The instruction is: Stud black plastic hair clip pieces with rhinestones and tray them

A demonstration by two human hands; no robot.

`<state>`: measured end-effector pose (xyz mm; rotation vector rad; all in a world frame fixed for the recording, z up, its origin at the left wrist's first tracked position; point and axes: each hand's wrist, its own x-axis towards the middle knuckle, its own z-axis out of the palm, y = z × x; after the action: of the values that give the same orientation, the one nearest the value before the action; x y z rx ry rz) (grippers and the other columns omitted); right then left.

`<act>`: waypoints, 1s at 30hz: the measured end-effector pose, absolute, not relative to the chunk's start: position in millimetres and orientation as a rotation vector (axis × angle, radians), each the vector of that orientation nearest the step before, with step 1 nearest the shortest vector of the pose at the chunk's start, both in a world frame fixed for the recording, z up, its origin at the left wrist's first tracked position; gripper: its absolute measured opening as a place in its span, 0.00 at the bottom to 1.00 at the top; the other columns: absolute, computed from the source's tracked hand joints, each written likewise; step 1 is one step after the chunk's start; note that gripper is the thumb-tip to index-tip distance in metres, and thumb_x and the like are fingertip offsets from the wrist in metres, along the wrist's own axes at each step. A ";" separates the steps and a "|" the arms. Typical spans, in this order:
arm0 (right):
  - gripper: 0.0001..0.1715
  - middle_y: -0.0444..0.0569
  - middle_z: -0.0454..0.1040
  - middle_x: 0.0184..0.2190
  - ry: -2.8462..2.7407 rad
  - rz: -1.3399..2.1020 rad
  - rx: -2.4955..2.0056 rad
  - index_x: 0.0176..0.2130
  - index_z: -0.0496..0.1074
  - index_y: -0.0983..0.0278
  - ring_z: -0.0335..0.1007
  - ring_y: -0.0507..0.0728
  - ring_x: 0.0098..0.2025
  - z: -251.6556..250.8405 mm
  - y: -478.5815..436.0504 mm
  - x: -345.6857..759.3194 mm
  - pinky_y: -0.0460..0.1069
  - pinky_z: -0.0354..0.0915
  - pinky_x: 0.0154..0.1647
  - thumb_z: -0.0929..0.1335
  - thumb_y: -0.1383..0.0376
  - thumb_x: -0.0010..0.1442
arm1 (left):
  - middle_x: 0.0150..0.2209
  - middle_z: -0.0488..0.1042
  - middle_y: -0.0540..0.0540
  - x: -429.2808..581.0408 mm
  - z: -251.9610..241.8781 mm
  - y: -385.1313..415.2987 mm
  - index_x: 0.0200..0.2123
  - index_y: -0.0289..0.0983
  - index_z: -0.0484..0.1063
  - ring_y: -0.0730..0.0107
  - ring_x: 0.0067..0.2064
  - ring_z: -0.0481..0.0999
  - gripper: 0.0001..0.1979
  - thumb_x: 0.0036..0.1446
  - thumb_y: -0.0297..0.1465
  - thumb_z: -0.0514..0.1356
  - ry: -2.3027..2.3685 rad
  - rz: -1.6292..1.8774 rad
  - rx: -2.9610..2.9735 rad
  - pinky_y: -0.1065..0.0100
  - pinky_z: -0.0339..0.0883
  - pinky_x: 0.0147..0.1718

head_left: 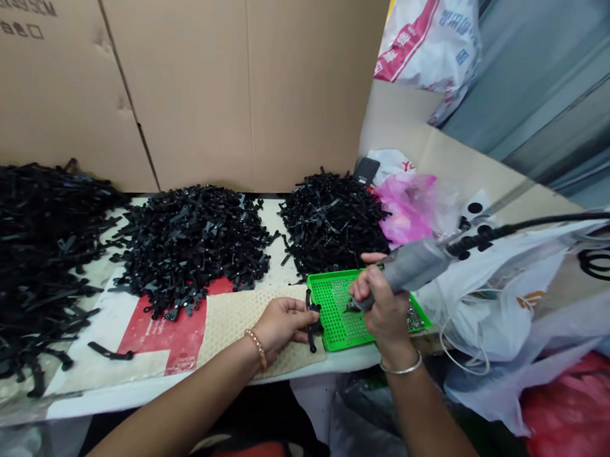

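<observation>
My right hand (380, 303) is closed around a grey electric screwdriver (414, 264), whose tip points down into a green perforated tray (332, 316) with small screws at its right end. A black cable runs from the tool to the right. My left hand (282, 321) pinches a small black plastic part (312, 325) just left of the tray, over a beige honeycomb mat (232, 316). Both wrists wear bangles.
Three heaps of black plastic parts lie on the table: a left heap (29, 245), a middle heap (192, 241) and a right heap (332, 219). Cardboard sheets (215, 79) stand behind. A pink bag (410, 205) and white plastic bags (507, 309) crowd the right side.
</observation>
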<state>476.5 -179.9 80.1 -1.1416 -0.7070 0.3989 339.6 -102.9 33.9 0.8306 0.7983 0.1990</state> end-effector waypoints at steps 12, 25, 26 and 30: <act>0.06 0.36 0.57 0.15 -0.672 0.401 -1.104 0.37 0.66 0.58 0.53 0.50 0.16 47.2 -196.9 473.6 0.46 0.57 0.18 0.68 0.61 0.59 | 0.23 0.72 0.49 339.0 37.1 -103.3 0.23 0.31 0.70 0.75 0.24 0.72 0.15 0.36 0.30 0.73 0.814 0.209 0.858 0.74 0.68 0.21; 0.08 0.35 0.58 0.16 -0.676 0.382 -1.126 0.38 0.64 0.61 0.55 0.50 0.16 43.3 -197.0 475.9 0.46 0.57 0.19 0.68 0.62 0.59 | 0.22 0.72 0.49 339.7 36.5 -102.8 0.24 0.31 0.70 0.76 0.23 0.72 0.16 0.36 0.31 0.73 0.806 0.202 0.861 0.75 0.68 0.21; 0.08 0.35 0.58 0.16 -0.676 0.383 -1.121 0.38 0.64 0.61 0.55 0.50 0.16 43.6 -196.6 475.7 0.46 0.57 0.19 0.68 0.62 0.59 | 0.22 0.72 0.49 339.7 36.1 -102.8 0.24 0.31 0.70 0.76 0.23 0.72 0.16 0.36 0.31 0.73 0.806 0.203 0.860 0.75 0.68 0.21; 0.08 0.36 0.59 0.16 -0.664 0.394 -1.113 0.38 0.65 0.61 0.55 0.50 0.16 44.2 -195.8 475.0 0.46 0.56 0.19 0.68 0.62 0.59 | 0.23 0.73 0.48 339.1 34.3 -103.0 0.24 0.31 0.70 0.75 0.24 0.72 0.17 0.35 0.32 0.73 0.803 0.208 0.856 0.74 0.68 0.21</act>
<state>475.0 -195.8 44.2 -1.1126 -0.6643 0.3941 339.1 -103.0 34.3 0.8564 0.8025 0.2082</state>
